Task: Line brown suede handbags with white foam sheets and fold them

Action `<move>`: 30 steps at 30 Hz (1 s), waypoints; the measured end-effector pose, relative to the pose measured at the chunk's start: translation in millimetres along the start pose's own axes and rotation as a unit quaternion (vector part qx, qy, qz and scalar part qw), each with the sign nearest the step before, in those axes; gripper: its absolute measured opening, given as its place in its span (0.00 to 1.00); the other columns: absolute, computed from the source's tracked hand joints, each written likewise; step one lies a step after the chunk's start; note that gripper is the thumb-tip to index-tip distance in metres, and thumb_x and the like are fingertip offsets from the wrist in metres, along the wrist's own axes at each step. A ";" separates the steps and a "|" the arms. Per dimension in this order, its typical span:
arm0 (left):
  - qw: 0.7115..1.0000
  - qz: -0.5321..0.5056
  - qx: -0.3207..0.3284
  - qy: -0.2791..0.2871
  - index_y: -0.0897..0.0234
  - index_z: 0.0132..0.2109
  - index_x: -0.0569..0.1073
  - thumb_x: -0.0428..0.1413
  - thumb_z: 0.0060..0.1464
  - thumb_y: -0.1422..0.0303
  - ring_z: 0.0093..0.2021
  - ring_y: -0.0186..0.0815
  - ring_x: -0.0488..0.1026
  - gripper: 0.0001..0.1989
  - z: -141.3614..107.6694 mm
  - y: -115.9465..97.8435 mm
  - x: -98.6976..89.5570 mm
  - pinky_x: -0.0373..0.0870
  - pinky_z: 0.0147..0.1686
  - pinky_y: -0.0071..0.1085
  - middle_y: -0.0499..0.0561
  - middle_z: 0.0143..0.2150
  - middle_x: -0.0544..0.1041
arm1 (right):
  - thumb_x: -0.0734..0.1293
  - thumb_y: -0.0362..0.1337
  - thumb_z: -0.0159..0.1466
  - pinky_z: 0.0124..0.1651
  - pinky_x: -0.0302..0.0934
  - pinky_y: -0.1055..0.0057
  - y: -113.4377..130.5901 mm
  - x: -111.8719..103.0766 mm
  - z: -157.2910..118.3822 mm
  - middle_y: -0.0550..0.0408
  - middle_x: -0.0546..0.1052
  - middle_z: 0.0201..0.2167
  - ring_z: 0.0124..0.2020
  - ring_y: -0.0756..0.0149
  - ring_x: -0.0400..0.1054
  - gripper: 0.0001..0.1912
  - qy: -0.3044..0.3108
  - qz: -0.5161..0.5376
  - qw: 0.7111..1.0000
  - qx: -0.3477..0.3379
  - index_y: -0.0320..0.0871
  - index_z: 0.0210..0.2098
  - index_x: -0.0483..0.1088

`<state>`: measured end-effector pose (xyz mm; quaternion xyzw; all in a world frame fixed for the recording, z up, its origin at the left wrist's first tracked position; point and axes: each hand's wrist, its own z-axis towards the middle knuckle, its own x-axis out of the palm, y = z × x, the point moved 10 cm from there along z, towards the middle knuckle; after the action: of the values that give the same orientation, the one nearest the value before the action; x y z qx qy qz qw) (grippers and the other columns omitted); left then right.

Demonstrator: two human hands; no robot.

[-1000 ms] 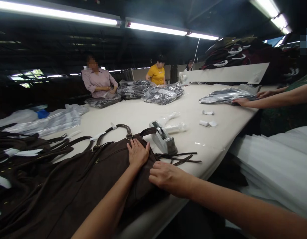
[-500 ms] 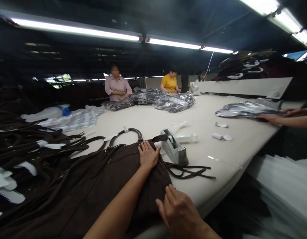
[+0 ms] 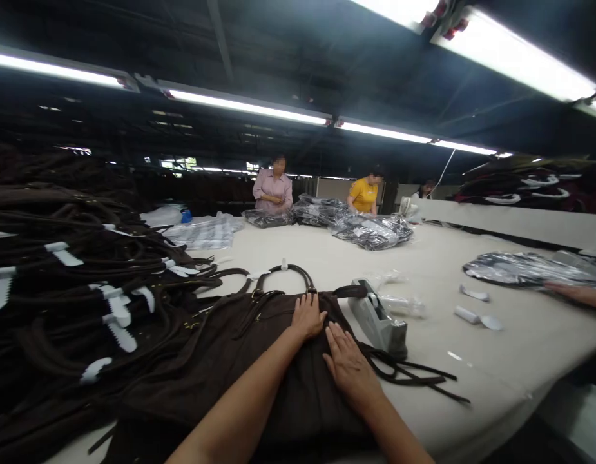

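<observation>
A dark brown bag (image 3: 278, 361) with looped handles lies flat on the pale table in front of me. My left hand (image 3: 307, 316) rests flat on its upper part, just below a handle ring, fingers stretched out. Close beside it, my right hand (image 3: 348, 361) presses flat on the bag's right side, fingers extended. A grey tape dispenser (image 3: 382, 322) stands against the bag's upper right edge. Thin dark straps (image 3: 418, 377) trail from the bag onto the table (image 3: 491, 374). Neither hand grips anything.
Many brown bags with white paper tags (image 3: 116, 306) are heaped at the left. Plastic-wrapped bags (image 3: 372, 229) lie farther back near two people. Clear plastic rolls (image 3: 404, 305) and paper scraps (image 3: 476, 317) sit right of the dispenser. At the right, another person's hand (image 3: 575, 293) touches a wrapped bag.
My right hand has moved from the bag's lower right edge up onto its surface, near my left hand, and lies flatter. The view has turned left and tilted up.
</observation>
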<state>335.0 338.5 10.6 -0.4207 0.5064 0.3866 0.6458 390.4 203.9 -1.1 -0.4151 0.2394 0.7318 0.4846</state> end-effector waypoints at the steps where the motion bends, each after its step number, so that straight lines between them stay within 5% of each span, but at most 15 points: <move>1: 1.000 0.011 -0.004 -0.002 0.62 0.62 0.62 0.53 0.60 0.57 0.64 0.49 0.59 0.26 -9.6 6.8 -7.1 0.55 0.61 0.56 0.58 0.66 0.61 | 0.55 0.39 0.70 0.64 0.55 0.55 -1.9 5.2 0.2 0.38 0.61 0.64 0.66 0.55 0.54 0.26 0.018 0.007 1.000 -0.001 0.31 0.63 0.58; 4: 0.999 0.048 -0.014 -0.019 0.66 0.63 0.63 0.54 0.59 0.58 0.67 0.52 0.55 0.29 -51.4 44.0 -35.5 0.52 0.63 0.53 0.62 0.67 0.61 | 0.53 0.45 0.71 0.66 0.52 0.56 -9.3 17.0 0.4 0.39 0.57 0.66 0.68 0.56 0.50 0.30 0.080 0.024 0.996 0.024 0.30 0.64 0.56; 7: 0.992 0.092 -0.056 -0.071 0.72 0.66 0.58 0.46 0.62 0.61 0.70 0.55 0.44 0.30 -113.5 107.1 -62.8 0.41 0.66 0.55 0.65 0.70 0.52 | 0.50 0.51 0.71 0.68 0.47 0.56 -13.2 21.7 -1.9 0.39 0.53 0.68 0.69 0.58 0.45 0.35 0.133 0.049 0.989 0.051 0.29 0.66 0.53; 10: 0.983 0.121 -0.106 -0.085 0.84 0.64 0.58 0.42 0.61 0.63 0.69 0.55 0.48 0.31 -173.6 165.0 -62.7 0.41 0.66 0.55 0.71 0.67 0.55 | 0.48 0.55 0.70 0.70 0.42 0.56 -15.0 26.6 -4.5 0.39 0.50 0.69 0.70 0.59 0.41 0.38 0.191 0.081 0.975 0.075 0.30 0.67 0.48; 12: 0.980 0.133 -0.115 -0.090 0.86 0.63 0.59 0.41 0.61 0.62 0.68 0.53 0.52 0.32 -196.8 182.7 -55.7 0.42 0.66 0.53 0.72 0.66 0.58 | 0.47 0.56 0.69 0.70 0.40 0.57 -14.6 30.7 -4.0 0.40 0.48 0.69 0.70 0.60 0.40 0.39 0.227 0.095 0.965 0.089 0.32 0.68 0.46; 21: 0.977 0.113 -0.115 -0.143 0.82 0.64 0.59 0.35 0.62 0.61 0.67 0.48 0.56 0.32 -211.5 195.2 -57.0 0.50 0.65 0.51 0.66 0.66 0.60 | 0.47 0.49 0.71 0.70 0.36 0.58 -21.5 36.0 -1.9 0.36 0.48 0.69 0.70 0.56 0.40 0.37 0.232 0.059 0.940 0.244 0.24 0.67 0.46; 26: 0.989 0.033 -0.126 -0.066 0.77 0.67 0.54 0.36 0.62 0.56 0.70 0.46 0.49 0.34 -208.5 220.4 -36.9 0.51 0.64 0.54 0.62 0.69 0.55 | 0.47 0.49 0.71 0.69 0.37 0.57 -18.3 29.6 -7.3 0.36 0.50 0.68 0.70 0.56 0.42 0.36 0.202 0.053 0.949 0.238 0.24 0.67 0.47; 30: 0.990 0.011 -0.128 -0.048 0.75 0.67 0.54 0.34 0.63 0.58 0.70 0.44 0.49 0.32 -201.9 224.5 -38.6 0.51 0.64 0.54 0.60 0.69 0.55 | 0.47 0.46 0.71 0.69 0.40 0.56 -15.1 13.2 -6.3 0.35 0.55 0.66 0.69 0.55 0.46 0.33 0.196 0.055 0.950 0.238 0.24 0.65 0.53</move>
<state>53.6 224.8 -12.6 -0.4755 0.4255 0.4753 0.6058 404.0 212.2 -14.8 -0.4094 0.5196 0.5827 0.4721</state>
